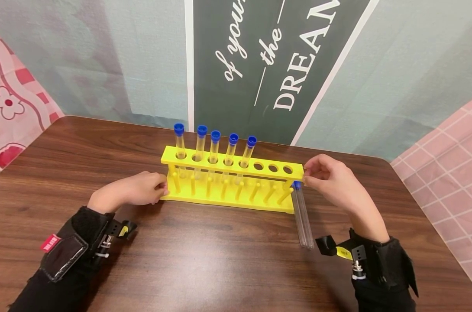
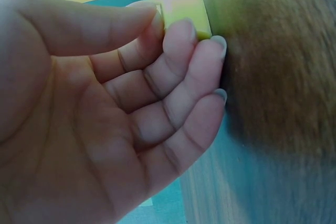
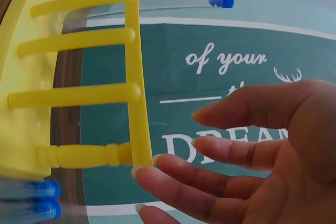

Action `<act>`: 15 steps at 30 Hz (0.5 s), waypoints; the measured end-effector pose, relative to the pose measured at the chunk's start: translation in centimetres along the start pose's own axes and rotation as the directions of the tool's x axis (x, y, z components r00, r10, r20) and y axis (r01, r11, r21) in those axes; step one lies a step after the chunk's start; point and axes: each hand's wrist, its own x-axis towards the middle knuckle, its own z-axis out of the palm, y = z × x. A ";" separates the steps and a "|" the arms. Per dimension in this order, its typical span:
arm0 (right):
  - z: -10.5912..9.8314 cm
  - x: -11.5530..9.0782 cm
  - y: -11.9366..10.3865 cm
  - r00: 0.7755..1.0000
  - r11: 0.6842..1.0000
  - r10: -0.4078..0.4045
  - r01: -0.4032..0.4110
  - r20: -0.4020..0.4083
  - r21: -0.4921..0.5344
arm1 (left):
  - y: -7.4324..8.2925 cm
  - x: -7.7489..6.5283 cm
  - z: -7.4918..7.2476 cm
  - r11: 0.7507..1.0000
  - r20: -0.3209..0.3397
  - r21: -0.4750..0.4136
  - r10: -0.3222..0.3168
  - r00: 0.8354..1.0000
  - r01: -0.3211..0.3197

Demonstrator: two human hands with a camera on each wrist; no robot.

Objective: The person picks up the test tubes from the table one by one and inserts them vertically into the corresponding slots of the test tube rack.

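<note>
A yellow test tube rack [image 1: 259, 174] stands on the table, holding several clear test tubes with blue caps [image 1: 215, 137] in its left and middle holes. The three holes at its right end hold no tubes. My left hand [image 1: 144, 188] pinches the rack's lower left end; in the left wrist view its thumb and fingertips [image 2: 181, 32] meet at the yellow edge. At the upper right end, my right hand [image 1: 333, 177] touches the top bar with loosely bent fingers. The right wrist view shows this hand [image 3: 252, 166] with thumb and fingers apart, fingertips against the bar's end.
Two capped test tubes [image 1: 301, 216] lie side by side on the brown wooden table [image 1: 220, 255], by the rack's right end. Behind the table hangs a green cloth [image 1: 251, 95] with white lettering. Pink patterned cloth [image 1: 450, 182] borders the right side.
</note>
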 end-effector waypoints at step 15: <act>-0.4 0.5 2.1 0.992 0.996 0.088 -0.087 0.090 -0.015 | 0.2 -0.1 0.0 1.000 -0.003 -0.007 -0.007 1.000 0.007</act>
